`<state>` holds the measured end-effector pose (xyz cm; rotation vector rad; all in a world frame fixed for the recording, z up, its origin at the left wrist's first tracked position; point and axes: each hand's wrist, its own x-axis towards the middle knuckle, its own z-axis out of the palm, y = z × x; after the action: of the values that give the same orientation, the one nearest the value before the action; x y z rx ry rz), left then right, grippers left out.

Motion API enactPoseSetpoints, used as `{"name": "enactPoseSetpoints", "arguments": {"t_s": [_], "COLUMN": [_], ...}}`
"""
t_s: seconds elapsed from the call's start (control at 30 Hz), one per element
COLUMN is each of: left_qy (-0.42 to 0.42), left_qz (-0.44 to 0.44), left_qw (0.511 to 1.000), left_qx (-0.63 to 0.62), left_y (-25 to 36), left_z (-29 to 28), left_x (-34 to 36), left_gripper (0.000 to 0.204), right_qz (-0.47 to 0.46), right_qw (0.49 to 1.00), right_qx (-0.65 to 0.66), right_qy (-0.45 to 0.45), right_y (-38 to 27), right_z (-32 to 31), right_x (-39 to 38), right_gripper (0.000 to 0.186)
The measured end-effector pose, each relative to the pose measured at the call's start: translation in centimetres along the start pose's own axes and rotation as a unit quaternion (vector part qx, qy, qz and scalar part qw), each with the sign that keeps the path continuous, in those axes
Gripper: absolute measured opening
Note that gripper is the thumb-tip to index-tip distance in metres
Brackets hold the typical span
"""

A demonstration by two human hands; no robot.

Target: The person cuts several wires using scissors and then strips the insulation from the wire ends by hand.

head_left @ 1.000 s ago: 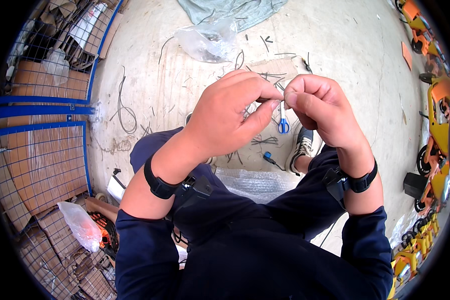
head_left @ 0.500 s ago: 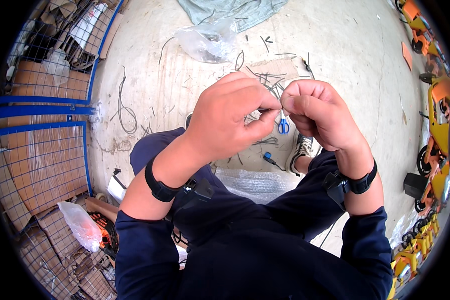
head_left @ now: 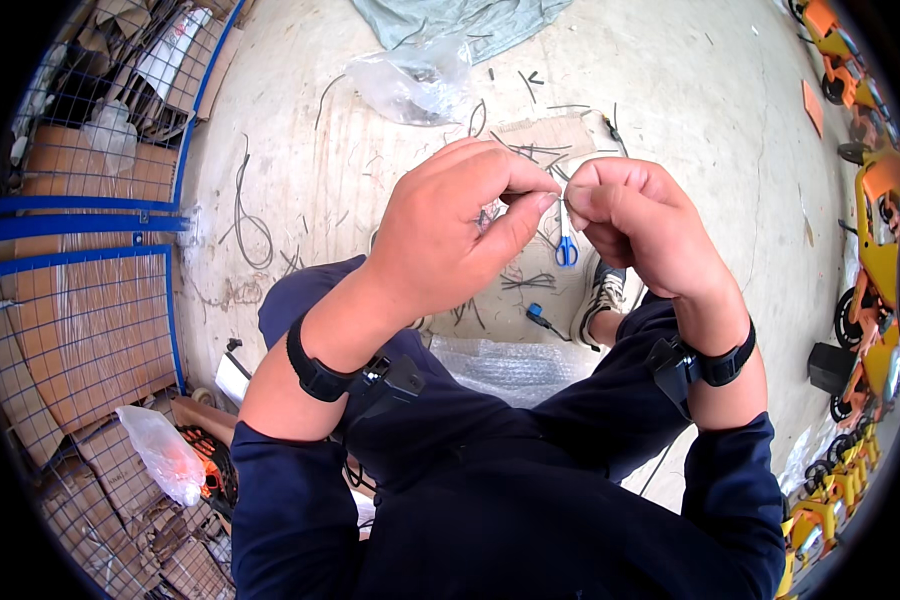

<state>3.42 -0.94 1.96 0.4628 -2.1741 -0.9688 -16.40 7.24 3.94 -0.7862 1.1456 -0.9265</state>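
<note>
So the left hand (head_left: pixel 457 215) and right hand (head_left: pixel 640 210) meet just above and right of the middle of the frame, fingertips nearly touching. Left thumb and index are pressed together at the tips, right thumb is pushed against its curled index. Whatever's in those pinches is too small or too hidden to call, sorry. My guess is they're that close because something tiny needs steadying from both sides, and fingertips give finer control than a fist.

Pose-wise: both forearms come up from the lower edge and angle inward, left palm tipped down with its back to the camera, right fingers folded in. The wrist straps sit well back from the fingers, so probably not in the way.

Blue-handled scissors (head_left: pixel 567 252) lie on the floor, showing right below the fingertips, likely parked there for easy reach. Dark cut strands (head_left: pixel 528 282) are scattered left of them, a blue connector (head_left: pixel 536 312) lower down, bubble wrap (head_left: pixel 515 370) between the legs
</note>
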Motion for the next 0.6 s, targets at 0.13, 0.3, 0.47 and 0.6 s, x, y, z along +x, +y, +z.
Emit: {"name": "enactPoseSetpoints", "arguments": {"t_s": [0.13,0.3,0.47,0.6], "left_qy": [-0.002,0.020,-0.009,-0.048], "left_qz": [-0.057,-0.111,-0.113,-0.125], "left_qw": [0.998,0.991,0.991,0.987], "left_qx": [-0.008,-0.065,-0.069,-0.088], "left_y": [0.1,0.5,0.3,0.2], "left_z": [-0.2,-0.2,-0.2,-0.5], "left_x": [-0.1,-0.2,-0.1,-0.1], "left_gripper": [0.007,0.008,0.008,0.009], "right_qz": [-0.134,-0.253,-0.186,-0.154], "right_qw": [0.984,0.924,0.961,0.972], "right_qx": [-0.105,-0.265,-0.187,-0.163], "right_qy": [0.060,0.110,0.086,0.067], "right_y": [0.5,1.8,1.7,1.4], "right_z": [1.0,1.0,0.9,0.8], "right_x": [0.2,0.6,0.4,0.1], "right_gripper": [0.012,0.009,0.010,0.012]}}
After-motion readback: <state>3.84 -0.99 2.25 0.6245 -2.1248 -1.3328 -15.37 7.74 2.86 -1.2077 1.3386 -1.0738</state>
